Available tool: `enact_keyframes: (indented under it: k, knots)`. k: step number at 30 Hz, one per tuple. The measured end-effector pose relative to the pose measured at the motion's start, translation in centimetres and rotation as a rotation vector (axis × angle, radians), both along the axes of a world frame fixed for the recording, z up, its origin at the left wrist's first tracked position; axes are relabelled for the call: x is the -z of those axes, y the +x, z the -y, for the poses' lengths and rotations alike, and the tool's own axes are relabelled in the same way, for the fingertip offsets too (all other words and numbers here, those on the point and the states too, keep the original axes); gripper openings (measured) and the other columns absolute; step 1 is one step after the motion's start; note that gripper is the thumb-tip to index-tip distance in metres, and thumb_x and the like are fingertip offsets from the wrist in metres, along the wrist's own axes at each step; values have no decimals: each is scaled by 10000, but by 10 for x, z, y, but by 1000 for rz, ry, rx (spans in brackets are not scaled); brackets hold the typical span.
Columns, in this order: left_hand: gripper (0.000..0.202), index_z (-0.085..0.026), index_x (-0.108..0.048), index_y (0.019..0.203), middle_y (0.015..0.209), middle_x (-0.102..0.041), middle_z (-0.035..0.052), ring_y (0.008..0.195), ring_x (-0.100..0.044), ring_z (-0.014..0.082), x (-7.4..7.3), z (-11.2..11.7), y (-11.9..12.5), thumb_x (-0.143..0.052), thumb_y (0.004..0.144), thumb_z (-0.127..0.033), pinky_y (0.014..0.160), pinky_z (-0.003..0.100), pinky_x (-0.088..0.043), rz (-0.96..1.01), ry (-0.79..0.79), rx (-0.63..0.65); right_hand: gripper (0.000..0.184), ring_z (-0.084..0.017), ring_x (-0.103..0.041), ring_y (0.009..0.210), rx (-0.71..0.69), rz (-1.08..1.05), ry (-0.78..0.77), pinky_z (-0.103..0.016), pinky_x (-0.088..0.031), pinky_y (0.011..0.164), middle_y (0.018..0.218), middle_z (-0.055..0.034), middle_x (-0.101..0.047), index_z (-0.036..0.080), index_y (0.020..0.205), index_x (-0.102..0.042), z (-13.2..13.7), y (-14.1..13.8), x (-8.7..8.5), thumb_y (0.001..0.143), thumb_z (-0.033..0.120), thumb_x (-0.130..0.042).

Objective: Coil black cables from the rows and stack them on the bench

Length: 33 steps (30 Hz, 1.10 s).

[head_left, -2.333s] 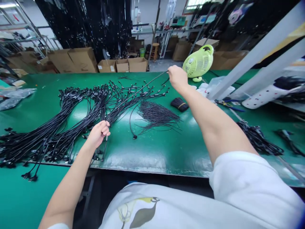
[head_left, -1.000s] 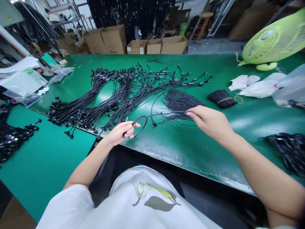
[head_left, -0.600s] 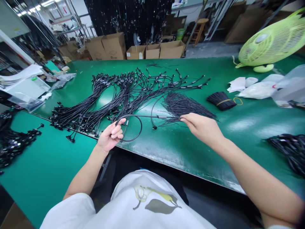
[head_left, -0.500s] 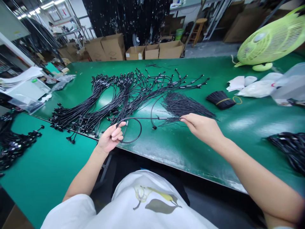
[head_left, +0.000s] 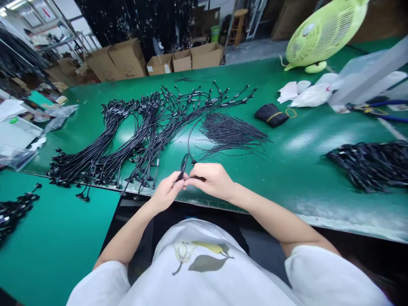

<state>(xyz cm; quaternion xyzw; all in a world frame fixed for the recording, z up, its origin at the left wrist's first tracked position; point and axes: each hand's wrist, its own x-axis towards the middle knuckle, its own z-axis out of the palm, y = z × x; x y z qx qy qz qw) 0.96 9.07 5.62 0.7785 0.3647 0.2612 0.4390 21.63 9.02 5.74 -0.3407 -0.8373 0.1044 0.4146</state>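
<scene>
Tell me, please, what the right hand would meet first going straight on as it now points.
Most likely the left hand, directly ahead and close; whether they touch is unclear.

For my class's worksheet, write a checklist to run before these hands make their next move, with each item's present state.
1. Left hand grips the coiled cable: ok.
2. Right hand is close beside the left: ok.
3. Dark piece in the right hand identified: cannot tell, mostly covered.
4. Loose cable well clear of the hands: not ok, its plug appears right by the right hand.
5. Banded bundle apart from the thin black strands: ok.
</scene>
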Motion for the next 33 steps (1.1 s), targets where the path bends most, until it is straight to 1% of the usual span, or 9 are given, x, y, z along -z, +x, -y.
enact_keyframes:
  k: [6,9,14,17,20,26,29,31,33]
  knots:
    - [297,-167,-596,925,792,-576,32,814,-573,169,10,-9,1,-434,965,-412,816,297,-440,206,-79,-30,236,-173,-573,811,102,-262,65,-288,-443,738,861,-53,-629,188,888,-601,-11,-8,8,860,419,-645]
    - [287,-172,-569,891,709,-552,7,767,-603,169,17,-5,10,-469,950,-435,811,321,-462,511,-262,-97,384,-219,-567,925,210,-357,-208,-348,-465,802,1010,-93,-603,176,1038,-571,-22,-13,15,809,474,-651]
    - [386,-155,-573,776,767,-614,50,924,-626,198,24,4,31,-564,874,-529,924,339,-444,682,-563,-226,163,-98,-440,556,237,-594,-686,-227,-373,546,712,9,-550,174,895,-588,-32,-21,30,875,279,-466]
    - [397,-166,-523,692,645,-507,-14,791,-601,150,30,3,35,-603,850,-522,888,320,-467,876,-630,-388,182,-66,-343,486,38,-830,-949,-196,-277,442,641,38,-488,169,847,-577,-28,-25,28,809,345,-602]
    - [370,-171,-502,687,603,-427,-48,646,-534,113,33,-1,36,-620,854,-479,773,303,-496,1068,-723,-420,333,-69,-367,470,-99,-1005,-1073,-198,-315,430,569,54,-434,169,787,-554,-18,-33,26,797,488,-649]
    - [530,-167,-458,582,599,-465,-8,742,-584,151,30,4,35,-495,870,-610,868,341,-485,949,-888,-415,385,-62,-315,501,114,-1106,-824,-200,-277,460,573,50,-381,162,728,-553,-8,-43,38,860,521,-602]
    - [567,-190,-342,531,501,-310,-53,562,-467,117,29,10,30,-497,862,-622,807,334,-485,887,-873,-373,441,-58,-301,507,-71,-1117,-1039,-205,-273,469,595,53,-354,157,701,-520,-10,-36,34,806,566,-651]
    - [556,-194,-355,543,512,-321,-52,559,-460,122,28,13,27,-508,851,-631,779,332,-474,770,-784,-291,485,-52,-242,489,-225,-1158,-1196,-207,-261,457,588,71,-277,168,666,-463,-8,-31,26,777,594,-667]
    - [519,-189,-426,591,551,-378,-38,608,-501,142,26,15,23,-526,839,-634,774,329,-459,635,-631,-220,496,-60,-258,503,-236,-1192,-1167,-209,-293,469,602,63,-270,176,646,-429,-3,-32,17,791,596,-650]
